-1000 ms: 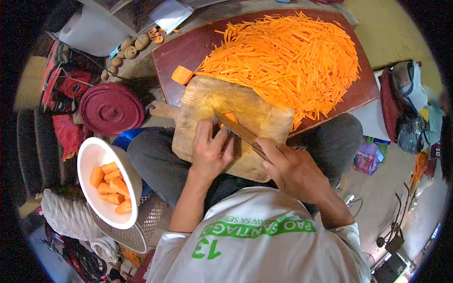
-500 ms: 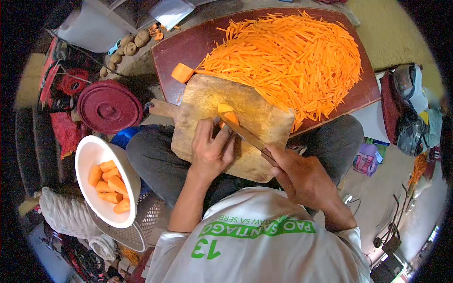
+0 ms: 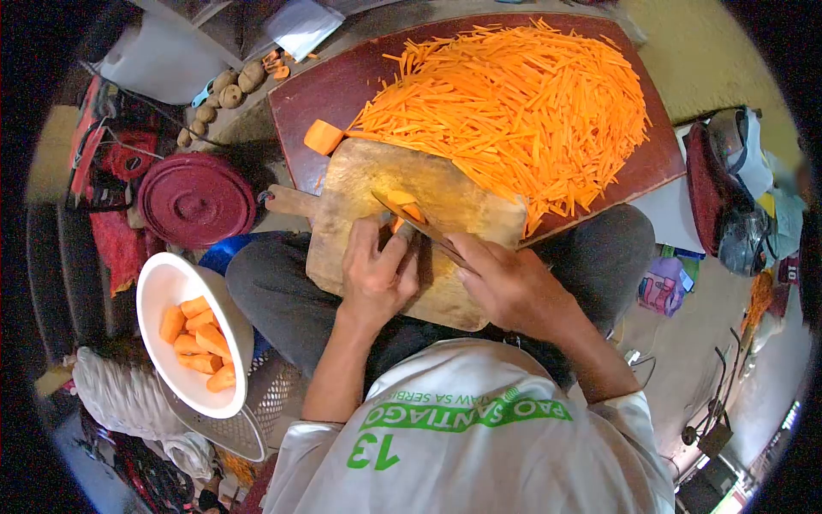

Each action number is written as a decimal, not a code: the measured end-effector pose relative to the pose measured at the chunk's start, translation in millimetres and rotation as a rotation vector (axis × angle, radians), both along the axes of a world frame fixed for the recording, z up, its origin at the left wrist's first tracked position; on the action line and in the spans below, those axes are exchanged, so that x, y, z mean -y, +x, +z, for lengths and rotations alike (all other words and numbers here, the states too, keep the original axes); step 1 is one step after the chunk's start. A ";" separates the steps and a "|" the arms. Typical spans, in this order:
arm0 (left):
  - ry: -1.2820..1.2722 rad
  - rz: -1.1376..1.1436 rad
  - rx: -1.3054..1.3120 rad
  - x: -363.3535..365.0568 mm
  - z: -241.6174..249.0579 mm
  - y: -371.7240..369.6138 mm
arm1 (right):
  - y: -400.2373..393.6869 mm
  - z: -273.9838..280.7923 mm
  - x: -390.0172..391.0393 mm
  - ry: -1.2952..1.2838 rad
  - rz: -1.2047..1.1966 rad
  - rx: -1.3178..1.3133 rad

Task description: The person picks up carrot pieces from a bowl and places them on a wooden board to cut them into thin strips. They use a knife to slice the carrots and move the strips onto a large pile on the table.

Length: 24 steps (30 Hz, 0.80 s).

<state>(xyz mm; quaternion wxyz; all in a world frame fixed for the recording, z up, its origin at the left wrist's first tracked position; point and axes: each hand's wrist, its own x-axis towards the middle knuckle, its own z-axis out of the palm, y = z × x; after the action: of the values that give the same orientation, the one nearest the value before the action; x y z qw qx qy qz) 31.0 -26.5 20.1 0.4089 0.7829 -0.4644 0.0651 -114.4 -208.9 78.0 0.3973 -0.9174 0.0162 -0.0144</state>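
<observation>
My right hand is closed round the handle of a knife, its blade lying across a piece of carrot. Bent fingers of my left hand press that carrot piece onto the wooden cutting board, close beside the blade. The board rests over my lap, tilted a little, its handle pointing left. Beyond it a large heap of carrot strips covers much of a dark red board. A carrot chunk sits at the cutting board's far left corner. The blade and fingers partly hide the carrot being cut.
To my left stands a white bowl holding several peeled carrot chunks. Behind it lies a dark red lid. Several potatoes rest on the floor at far left. Bags lie on the right.
The knife has shifted left, its tip now past the carrot piece, and my right hand has moved left and up with it. My left hand stays on the carrot.
</observation>
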 end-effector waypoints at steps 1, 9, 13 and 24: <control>-0.012 -0.004 0.014 1.4 0.7 1.0 | 2.6 -4.6 -0.6 0.005 -0.008 0.011; 0.056 0.026 -0.036 -8.0 3.5 -4.3 | 43.9 -4.0 -8.8 -0.099 0.011 -0.191; 0.025 0.052 0.006 -10.8 10.8 -7.4 | 28.6 -3.6 -1.6 0.077 -0.024 -0.014; -0.021 0.042 -0.010 -10.4 6.9 2.0 | -11.9 40.2 -5.9 0.043 -0.033 -0.127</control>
<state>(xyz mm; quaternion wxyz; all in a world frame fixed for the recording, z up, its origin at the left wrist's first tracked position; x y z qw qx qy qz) 33.0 -16.0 27.0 0.4179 0.7886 -0.4450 0.0744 -126.3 -203.0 118.2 0.4150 -0.9073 0.0568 0.0374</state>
